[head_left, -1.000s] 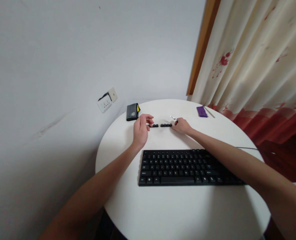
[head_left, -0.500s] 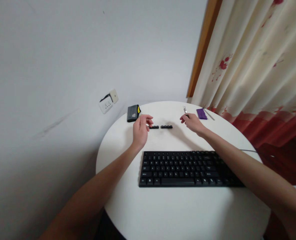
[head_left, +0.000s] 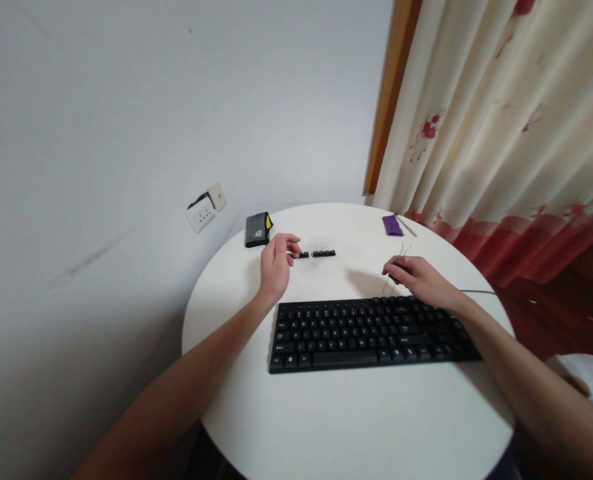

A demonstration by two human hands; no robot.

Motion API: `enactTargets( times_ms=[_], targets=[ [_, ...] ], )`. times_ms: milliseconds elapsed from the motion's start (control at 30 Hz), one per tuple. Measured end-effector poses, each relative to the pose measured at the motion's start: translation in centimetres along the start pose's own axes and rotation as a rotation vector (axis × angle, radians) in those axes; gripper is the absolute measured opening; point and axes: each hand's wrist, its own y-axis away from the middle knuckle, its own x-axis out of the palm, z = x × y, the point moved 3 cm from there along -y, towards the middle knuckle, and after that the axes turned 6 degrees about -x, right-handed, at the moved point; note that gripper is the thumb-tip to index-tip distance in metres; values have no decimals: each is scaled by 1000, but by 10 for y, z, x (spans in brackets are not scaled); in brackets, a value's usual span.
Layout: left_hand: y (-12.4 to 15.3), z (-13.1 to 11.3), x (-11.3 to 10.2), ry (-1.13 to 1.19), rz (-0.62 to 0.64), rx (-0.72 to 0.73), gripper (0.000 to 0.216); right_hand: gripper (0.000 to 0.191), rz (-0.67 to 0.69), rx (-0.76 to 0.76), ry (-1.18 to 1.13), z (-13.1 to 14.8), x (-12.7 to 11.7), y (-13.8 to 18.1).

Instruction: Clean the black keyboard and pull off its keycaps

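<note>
My left hand (head_left: pixel 277 261) rests at the left end of a row of small black keycaps (head_left: pixel 324 253), its fingers loosely bent and apart. Part of the row lies hidden behind those fingers, and whether they touch the caps is unclear. In my right hand (head_left: pixel 412 273) is a wire keycap puller (head_left: pixel 397 268) with a black grip, its thin wires sticking out past my closed fingers. This hand hovers just beyond the upper right part of a black keyboard (head_left: pixel 346 333), and my forearm crosses over the keyboard's right end.
A dark wallet-like pouch (head_left: pixel 257 229) with a yellow edge sits at the table's far left. Toward the far right lie a purple packet (head_left: pixel 392 225) and a thin pale stick (head_left: pixel 407 226). The round white table (head_left: pixel 366 413) stands against the wall; a cable (head_left: pixel 479 291) trails rightward.
My right hand has come nearer and to the right with the keycap puller, toward the keyboard. My left hand stays by the keycaps. The whole view has shifted slightly.
</note>
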Motion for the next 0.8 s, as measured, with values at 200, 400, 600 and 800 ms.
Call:
enactTargets(
  times_ms=[200, 400, 600, 800],
  targets=[
    [2, 3, 3, -5, 18, -6, 38, 28, 82, -129, -17, 7, 12, 4],
    [3, 4, 5, -9, 33, -7, 39, 26, 118, -216, 27, 16, 15, 6],
    [4, 2, 7, -19, 39, -7, 39, 23, 119, -212, 62, 15, 17, 6],
    [5, 1, 9, -18, 47, -26, 40, 25, 100, -202, 121, 12, 21, 4]
  ],
)
